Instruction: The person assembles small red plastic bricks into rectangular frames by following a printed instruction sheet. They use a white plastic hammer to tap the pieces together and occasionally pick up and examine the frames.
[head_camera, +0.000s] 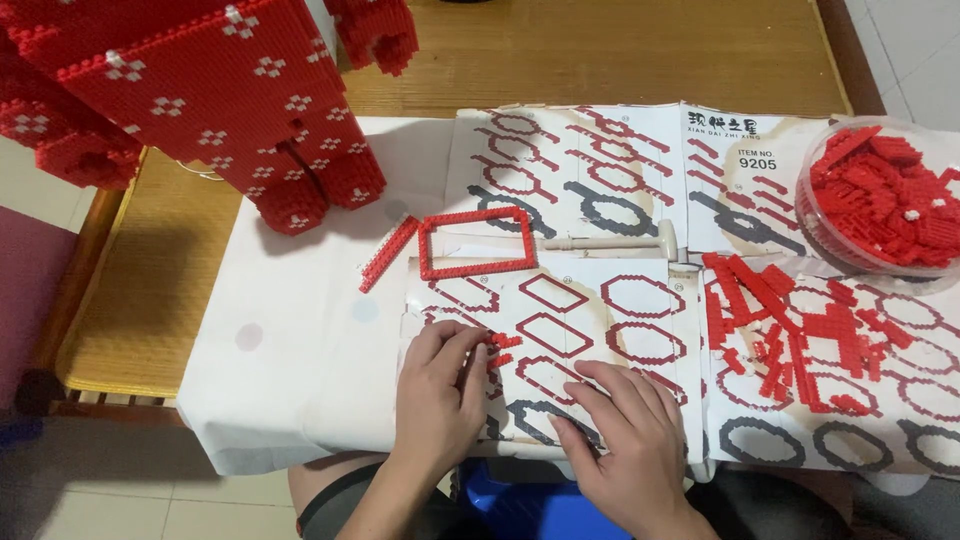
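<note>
Pinching red bricks (503, 348), left hand (437, 385); sheet edge close.

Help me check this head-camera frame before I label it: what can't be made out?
- Small red bricks: mostly hidden beneath left hand; their count is unclear.
- Large red studded block model: cut off by the top and left edges.
- Clear round tub of red bricks: cut by the right edge.
- Diagram sheet under right hand: covered.
</note>
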